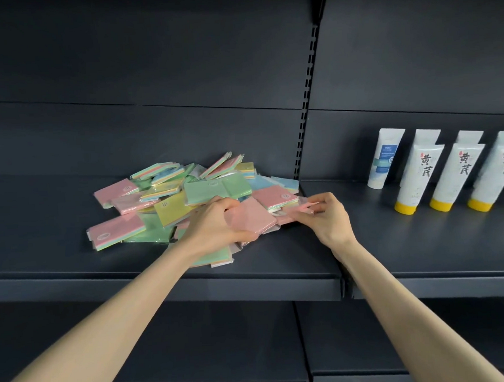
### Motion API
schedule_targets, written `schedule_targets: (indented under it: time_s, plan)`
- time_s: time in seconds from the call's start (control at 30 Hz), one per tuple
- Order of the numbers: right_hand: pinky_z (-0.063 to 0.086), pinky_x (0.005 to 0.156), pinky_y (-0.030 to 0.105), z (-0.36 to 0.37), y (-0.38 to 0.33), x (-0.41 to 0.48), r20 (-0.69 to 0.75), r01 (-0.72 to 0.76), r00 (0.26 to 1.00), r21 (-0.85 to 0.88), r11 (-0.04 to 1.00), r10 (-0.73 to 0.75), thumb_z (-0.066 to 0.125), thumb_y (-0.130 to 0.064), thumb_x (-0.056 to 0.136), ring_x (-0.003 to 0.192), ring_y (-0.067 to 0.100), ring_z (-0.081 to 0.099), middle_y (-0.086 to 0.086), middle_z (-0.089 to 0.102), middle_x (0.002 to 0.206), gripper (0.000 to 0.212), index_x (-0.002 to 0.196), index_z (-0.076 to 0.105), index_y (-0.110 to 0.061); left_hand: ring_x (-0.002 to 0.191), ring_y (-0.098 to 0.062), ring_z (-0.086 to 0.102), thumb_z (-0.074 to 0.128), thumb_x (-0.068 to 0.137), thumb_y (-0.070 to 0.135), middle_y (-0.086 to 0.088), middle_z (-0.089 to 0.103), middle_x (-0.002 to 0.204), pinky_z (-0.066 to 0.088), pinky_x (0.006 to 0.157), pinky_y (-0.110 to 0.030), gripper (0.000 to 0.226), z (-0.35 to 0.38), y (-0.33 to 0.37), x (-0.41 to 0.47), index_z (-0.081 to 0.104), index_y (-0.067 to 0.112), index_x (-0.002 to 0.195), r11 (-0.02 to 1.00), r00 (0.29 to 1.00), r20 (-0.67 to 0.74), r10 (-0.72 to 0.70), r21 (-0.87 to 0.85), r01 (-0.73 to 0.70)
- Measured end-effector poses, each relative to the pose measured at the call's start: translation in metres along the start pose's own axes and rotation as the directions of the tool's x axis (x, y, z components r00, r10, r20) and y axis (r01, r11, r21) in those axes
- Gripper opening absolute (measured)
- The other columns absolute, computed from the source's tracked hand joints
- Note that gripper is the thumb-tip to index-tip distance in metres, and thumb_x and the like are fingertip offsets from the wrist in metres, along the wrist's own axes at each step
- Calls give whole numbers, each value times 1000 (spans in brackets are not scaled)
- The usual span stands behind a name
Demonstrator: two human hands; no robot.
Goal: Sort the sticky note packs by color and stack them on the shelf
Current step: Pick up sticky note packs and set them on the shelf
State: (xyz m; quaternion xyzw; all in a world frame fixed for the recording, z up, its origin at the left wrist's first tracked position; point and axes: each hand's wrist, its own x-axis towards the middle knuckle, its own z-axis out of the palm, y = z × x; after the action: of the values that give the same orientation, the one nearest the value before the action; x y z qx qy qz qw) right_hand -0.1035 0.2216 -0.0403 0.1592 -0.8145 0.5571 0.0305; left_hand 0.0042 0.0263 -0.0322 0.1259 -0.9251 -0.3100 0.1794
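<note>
A loose heap of sticky note packs (168, 193) in pink, green, yellow and blue lies on the dark shelf (57, 256). My left hand (217, 222) grips a pink pack (253, 215) at the heap's right front, thumb under its near edge. My right hand (329, 215) pinches another pink pack (297, 209) in clear wrap just to the right of it. A further pink pack (274, 197) lies right behind these two. A green pack (215, 190) sits behind my left hand.
White tubes with yellow caps (418, 177) stand in a row on the right shelf section, with a blue-labelled tube (384, 159) at their left. A slotted upright (304, 105) divides the two sections. Bare shelf lies left of the heap and between my right hand and the tubes.
</note>
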Motion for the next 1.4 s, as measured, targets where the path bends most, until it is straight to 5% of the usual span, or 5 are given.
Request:
schedule_targets:
  time_s: [0.4,0.7,0.9,1.13,1.4]
  plan:
    - [45,101,44,-21,-4,-6,83,-121,990,83,989,114,83,-11,66,105,29,63,7,69,103,79,133,41,-8,129,-13,42,90,58,21,2,43,144,32,94,-20,105,-4,14,5,33,13,146,989,996,81,31,-148,-19]
    - [49,97,42,-23,-10,-14,85,-142,988,185,973,128,74,-3,71,98,25,64,9,69,101,67,132,43,-5,86,-12,57,83,67,16,6,60,98,44,66,-17,52,-5,26,9,51,16,107,967,998,-45,39,-248,-49]
    - [56,58,27,-8,-21,-17,129,-216,974,263,940,188,74,-18,80,83,15,65,3,57,102,69,134,31,-13,88,-18,60,75,79,18,0,63,99,48,76,-31,39,-4,30,11,49,12,107,973,998,-49,34,-227,-45]
    - [45,100,37,10,-11,-12,118,-192,977,101,976,180,88,-22,60,119,25,49,7,46,130,108,144,21,-14,89,-29,63,76,78,23,-10,66,98,52,80,-47,36,-4,19,8,51,11,102,964,995,-99,-16,-264,-11]
    - [44,82,26,-16,-7,-19,-49,-120,991,137,983,127,76,-9,75,105,23,59,10,58,123,83,143,28,-9,90,-31,63,73,81,25,-14,66,99,51,83,-49,36,0,24,7,44,14,99,920,990,-136,-40,-392,-17]
